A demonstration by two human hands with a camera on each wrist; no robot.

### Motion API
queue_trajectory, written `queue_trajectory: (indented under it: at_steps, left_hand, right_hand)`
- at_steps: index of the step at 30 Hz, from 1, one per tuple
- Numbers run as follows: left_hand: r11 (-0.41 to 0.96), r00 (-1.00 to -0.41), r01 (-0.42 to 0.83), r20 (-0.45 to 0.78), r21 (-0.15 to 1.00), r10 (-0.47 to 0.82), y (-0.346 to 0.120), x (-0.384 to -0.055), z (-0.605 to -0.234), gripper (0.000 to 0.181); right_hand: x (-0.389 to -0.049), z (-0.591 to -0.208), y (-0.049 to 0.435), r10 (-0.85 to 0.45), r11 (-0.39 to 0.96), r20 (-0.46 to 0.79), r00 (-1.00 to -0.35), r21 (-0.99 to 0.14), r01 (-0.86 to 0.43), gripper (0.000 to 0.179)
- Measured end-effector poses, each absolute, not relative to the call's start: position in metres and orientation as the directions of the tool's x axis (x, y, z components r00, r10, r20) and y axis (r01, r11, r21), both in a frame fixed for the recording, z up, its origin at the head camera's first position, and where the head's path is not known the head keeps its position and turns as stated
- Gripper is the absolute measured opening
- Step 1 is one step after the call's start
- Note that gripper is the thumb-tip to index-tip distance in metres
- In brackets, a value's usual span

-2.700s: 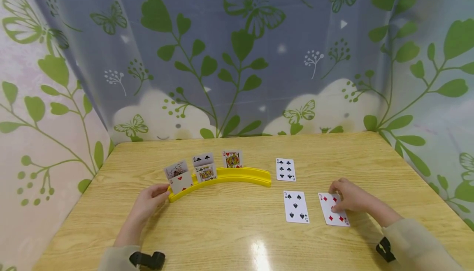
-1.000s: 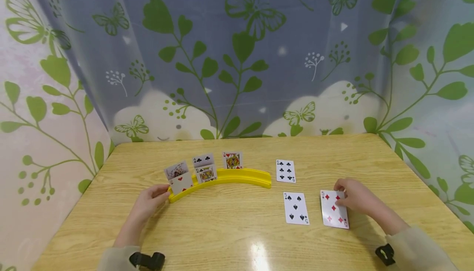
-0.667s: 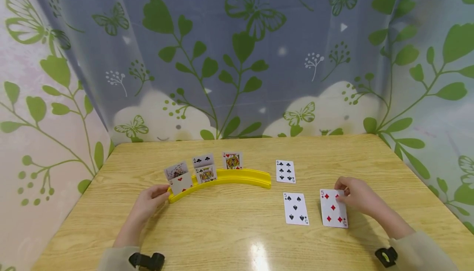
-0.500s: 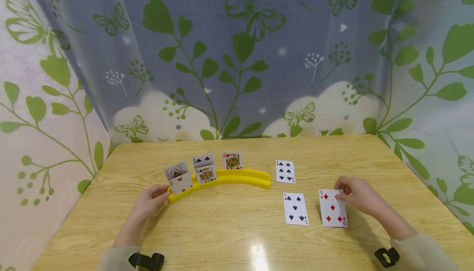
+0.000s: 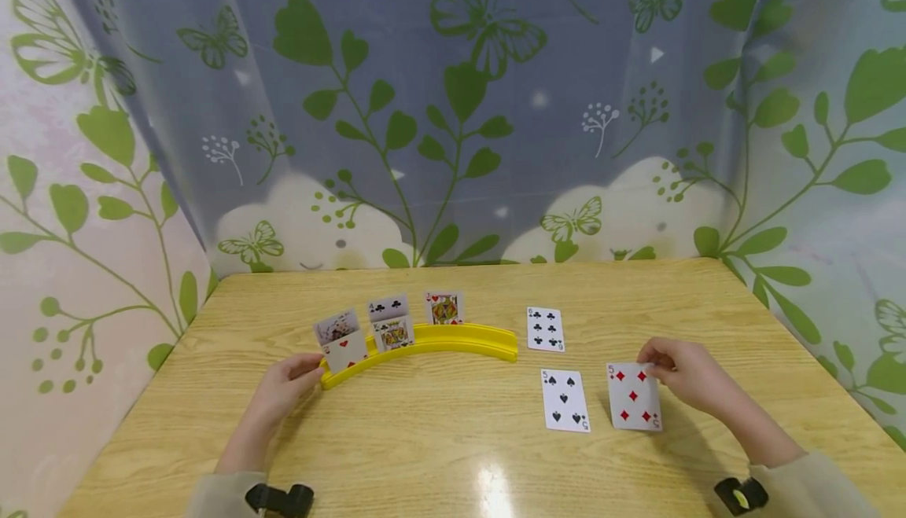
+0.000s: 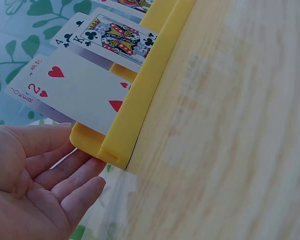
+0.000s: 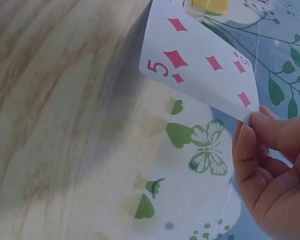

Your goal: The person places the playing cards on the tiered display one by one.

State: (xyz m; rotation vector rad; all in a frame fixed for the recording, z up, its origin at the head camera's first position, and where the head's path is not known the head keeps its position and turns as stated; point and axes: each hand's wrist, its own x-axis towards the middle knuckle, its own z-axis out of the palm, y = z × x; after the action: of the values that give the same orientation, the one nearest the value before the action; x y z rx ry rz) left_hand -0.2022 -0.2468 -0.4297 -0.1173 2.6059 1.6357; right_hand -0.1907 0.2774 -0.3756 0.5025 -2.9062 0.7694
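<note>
My right hand (image 5: 686, 372) pinches the five of diamonds (image 5: 633, 398) at its upper right corner between thumb and fingers. In the right wrist view the card (image 7: 200, 60) tilts up from the wood, fingertips at one corner. My left hand (image 5: 283, 384) holds the left end of a curved yellow card holder (image 5: 453, 336), thumb on one side and fingers on the other. In the left wrist view the two of hearts (image 6: 75, 90) stands in its front slot with a joker behind, beside the king of clubs (image 6: 115, 40) over the four of clubs. A jack of hearts (image 5: 444, 308) stands further right.
The five of spades (image 5: 565, 400) lies face up just left of the right hand's card. Beyond it lies the six of clubs (image 5: 545, 329), right of the holder's end. A patterned curtain (image 5: 396, 109) hangs behind the wooden table (image 5: 396, 447).
My right hand has picked up the edge of the five of diamonds, which lay flat earlier, and the card now tilts up, slightly further left. The left hand and the holder have stayed put.
</note>
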Motion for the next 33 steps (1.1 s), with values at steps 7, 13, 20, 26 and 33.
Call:
queue_trajectory:
  at_steps: [7, 13, 20, 26, 33]
  left_hand:
    - [0.43, -0.995, -0.099, -0.093, 0.897, -0.035, -0.247, -0.203, -0.43, 0.037]
    - [0.427, -0.995, -0.098, -0.092, 0.899, -0.034, -0.247, -0.203, -0.431, 0.038]
    - [0.429, -0.994, -0.108, -0.1, 0.897, -0.042, -0.247, -0.204, -0.431, 0.037]
    - [0.43, -0.994, -0.11, -0.1, 0.896, -0.046, -0.247, -0.204, -0.431, 0.037]
    - [0.433, -0.994, -0.107, -0.095, 0.895, -0.047, -0.246, -0.203, -0.43, 0.037]
  right_hand:
    - [-0.191, -0.372, 0.273, -0.282, 0.796, 0.17, -0.944, -0.508, -0.329, 0.014]
    - [-0.19, -0.366, 0.265, -0.28, 0.787, 0.195, -0.94, -0.514, -0.341, 0.013]
    - [-0.189, -0.361, 0.256, -0.284, 0.768, 0.224, -0.932, -0.529, -0.361, 0.013]
    - [-0.19, -0.359, 0.248, -0.293, 0.749, 0.236, -0.927, -0.545, -0.376, 0.012]
    - [-0.193, -0.357, 0.235, -0.301, 0.727, 0.252, -0.92, -0.563, -0.393, 0.013]
